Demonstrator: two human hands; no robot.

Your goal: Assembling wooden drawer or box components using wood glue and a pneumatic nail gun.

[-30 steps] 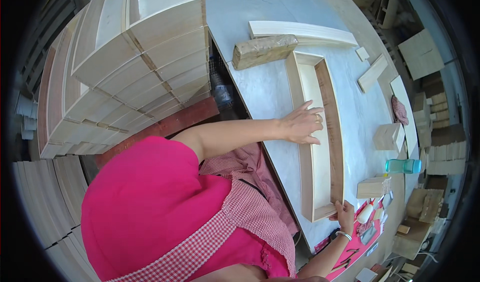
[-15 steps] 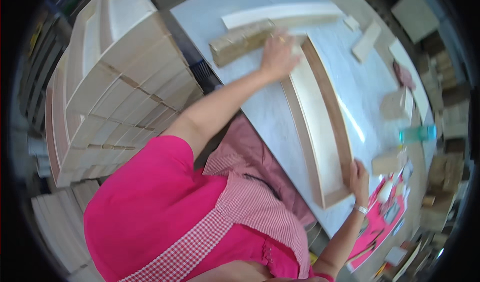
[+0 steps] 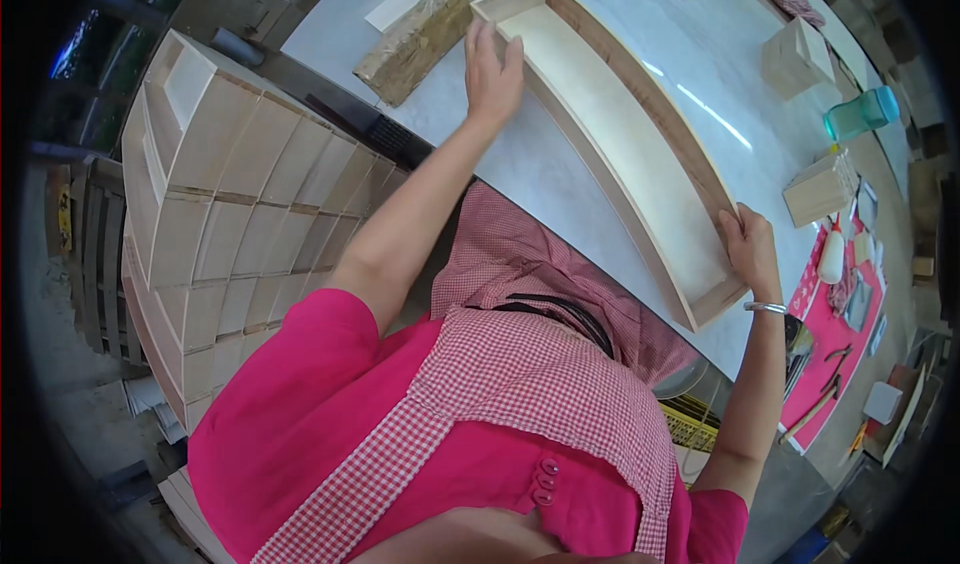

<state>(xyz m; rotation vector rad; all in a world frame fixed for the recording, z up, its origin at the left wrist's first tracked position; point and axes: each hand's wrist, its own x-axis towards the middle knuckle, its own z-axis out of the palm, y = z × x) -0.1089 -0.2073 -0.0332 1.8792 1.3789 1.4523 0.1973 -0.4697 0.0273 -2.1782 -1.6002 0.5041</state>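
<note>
A long, shallow, open-topped wooden box (image 3: 620,124) lies slantwise on the pale tabletop, its pale inside bare. At its far left corner, my left hand (image 3: 493,76) holds the end, fingertips against the rim and outer wall. My right hand (image 3: 752,249) grips the opposite, near right end, with the thumb over the rim and the other fingers partly hidden behind the wall. Beside my left hand rests a block wrapped in shiny brown tape (image 3: 415,44).
Stacked wooden boxes (image 3: 250,174) rise at the left. On the table's right stand wooden blocks (image 3: 797,59), a teal see-through cup (image 3: 860,114) and a pink sheet (image 3: 810,364) bearing a white bottle (image 3: 831,254) and hand tools. A yellow crate (image 3: 690,424) sits below the table edge.
My left hand has come off the box's far end top, down to its left corner. The view has shifted, so the box shows higher and farther right. My right hand keeps its end.
</note>
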